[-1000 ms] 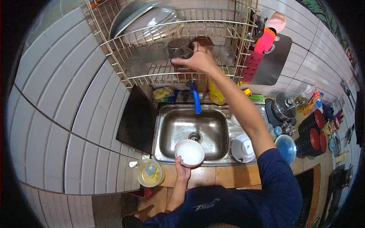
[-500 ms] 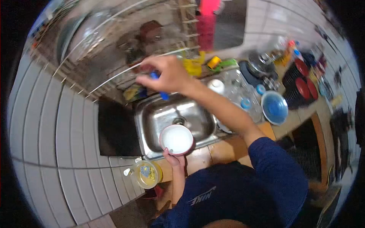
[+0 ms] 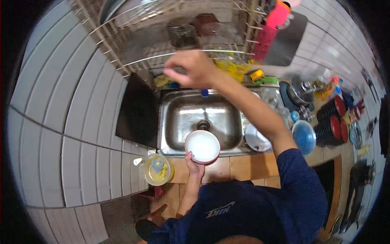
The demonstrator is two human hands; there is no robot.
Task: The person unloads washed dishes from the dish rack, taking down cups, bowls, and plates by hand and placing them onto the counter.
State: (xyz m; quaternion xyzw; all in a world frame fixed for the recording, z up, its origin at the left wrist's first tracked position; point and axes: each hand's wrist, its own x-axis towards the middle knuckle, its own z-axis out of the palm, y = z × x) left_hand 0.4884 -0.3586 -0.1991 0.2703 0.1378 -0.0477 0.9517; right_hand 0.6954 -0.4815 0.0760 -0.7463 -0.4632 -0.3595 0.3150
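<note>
My left hand (image 3: 196,166) is closed on the near rim of a white bowl (image 3: 202,145) with a reddish outer side. The bowl is held tilted toward me over the near edge of the steel sink (image 3: 174,116), and its inside shows only white. My right hand (image 3: 194,70) is raised over the far edge of the sink, in front of the wire rack. Its thumb and forefinger are curved apart, and I see nothing held between them. The other fingers are partly hidden and slightly blurred. A blue piece (image 3: 204,92) shows just below the wrist.
A tub (image 3: 151,177) with yellow liquid and sponges stands left of the sink. To the right are a white dish (image 3: 256,139), a blue bowl (image 3: 304,137), a pot (image 3: 300,91) and dark stacked cups (image 3: 330,107). The wire rack (image 3: 162,54) rises behind.
The view has shifted, so the sink and rack sit further right. My right hand stays raised by the rack; the blue piece between its fingers is no longer visible. My left hand keeps the bowl.
</note>
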